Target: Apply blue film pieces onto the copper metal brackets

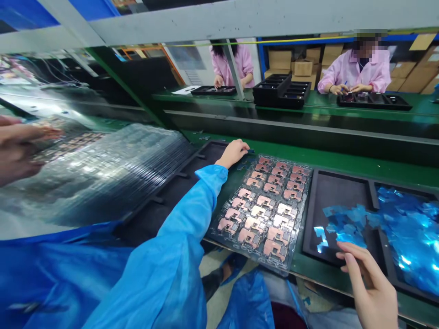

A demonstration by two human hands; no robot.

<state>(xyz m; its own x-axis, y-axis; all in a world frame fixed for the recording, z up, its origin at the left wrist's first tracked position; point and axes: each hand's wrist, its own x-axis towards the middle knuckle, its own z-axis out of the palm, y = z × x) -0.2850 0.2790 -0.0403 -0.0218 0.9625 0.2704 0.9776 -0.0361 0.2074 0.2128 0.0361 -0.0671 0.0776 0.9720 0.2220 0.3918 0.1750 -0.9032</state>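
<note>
My left hand (234, 153), at the end of a blue sleeve, reaches to the far edge of the clear plastic tray. Its fingertips are pinched on a small blue film piece (251, 151). The plastic tray (297, 219) holds rows of copper-coloured parts (255, 224) in shaped pockets. On the right, my right hand (372, 283) is over the near edge of a black tray (310, 237), thumb and fingers closed together. Whatever is between them cannot be made out. Just beyond lie loose blue film pieces (346, 221), with one shiny piece (321, 239) apart from them.
A heap of blue film (411, 237) fills the right compartment. A tall stack of clear trays (137, 160) stands on the left, by another person's hand (18, 151). Two people in pink work across the bench near black trays (281, 91). A metal beam (240, 20) crosses above.
</note>
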